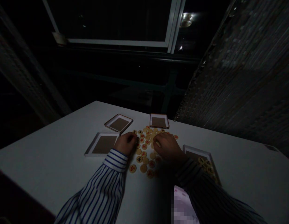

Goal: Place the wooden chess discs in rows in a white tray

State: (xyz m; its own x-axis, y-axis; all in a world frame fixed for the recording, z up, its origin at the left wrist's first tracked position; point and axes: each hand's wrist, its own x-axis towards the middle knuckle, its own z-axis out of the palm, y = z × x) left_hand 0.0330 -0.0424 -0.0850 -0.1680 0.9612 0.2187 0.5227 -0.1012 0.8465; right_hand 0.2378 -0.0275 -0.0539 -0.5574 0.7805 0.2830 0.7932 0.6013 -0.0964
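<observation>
Round wooden xiangqi pieces (145, 161) with red or black characters, some showing a plain face, lie spread over the middle of the white table (84, 121). At the left edge of the spread is my left hand (126, 143), its fingers curled in; whatever they may hold is hidden. My right hand (166, 145) rests over the pieces on the right side, fingers bent down and pressed together around something too dark to make out. Beside my right forearm, an open box tray (212, 158) holds several pieces with dark characters.
An open box tray (90, 149) lies left of my left hand. Two more trays stand farther back, one at left (129, 123) and one at centre (159, 126). A pale pinkish object (184, 205) is near my right forearm. A bead curtain (237, 77) hangs at right.
</observation>
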